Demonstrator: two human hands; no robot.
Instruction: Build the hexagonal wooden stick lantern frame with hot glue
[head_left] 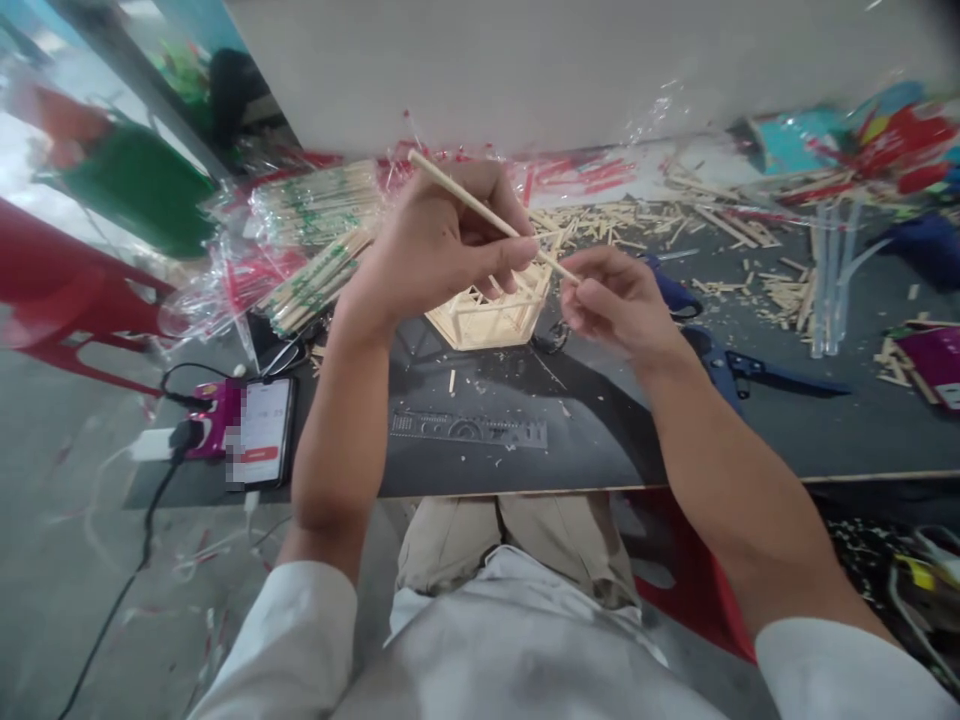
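A long, pale wooden stick [480, 208] slants across both of my hands above the table. My left hand [450, 235] is closed on its middle, between thumb and fingers. Its lower right end is pinched by the fingertips of my right hand [611, 300]. Behind and beneath the hands stands a small frame structure [491, 325] built of pale sticks, partly covered by my left hand. A clear plastic ruler [469, 428] lies flat in front of it. Just right of my right hand are blue-handled cutters [716, 360] with a dark blade.
Wrapped bundles of sticks [319, 275] lie at the left. Cut stick pieces [787, 290] and clear glue sticks [831, 280] are scattered right. A phone [262, 435] and a purple power adapter [212, 420] with cables sit at the table's left front edge. A red stool [71, 290] stands left.
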